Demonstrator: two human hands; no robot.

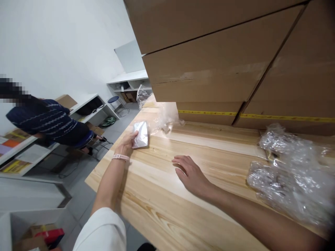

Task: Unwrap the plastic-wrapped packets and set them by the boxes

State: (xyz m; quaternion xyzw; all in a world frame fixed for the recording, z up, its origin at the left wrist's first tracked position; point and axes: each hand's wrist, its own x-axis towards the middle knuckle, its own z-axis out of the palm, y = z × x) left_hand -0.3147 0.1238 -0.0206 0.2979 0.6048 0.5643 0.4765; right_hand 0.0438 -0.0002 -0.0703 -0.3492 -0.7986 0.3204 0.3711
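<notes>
Packet (pixel 142 135) in left hand (pixel 127 142), right (pixel 190 175) unclenched

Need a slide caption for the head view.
Left hand holding a shiny packet, right hand empty, at a wooden table near cardboard boxes.

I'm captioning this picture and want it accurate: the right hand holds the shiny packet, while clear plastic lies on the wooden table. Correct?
Not quite: the head view shows the left hand, not the right hand, holding the shiny packet. Clear plastic does lie on the wooden table.
</notes>
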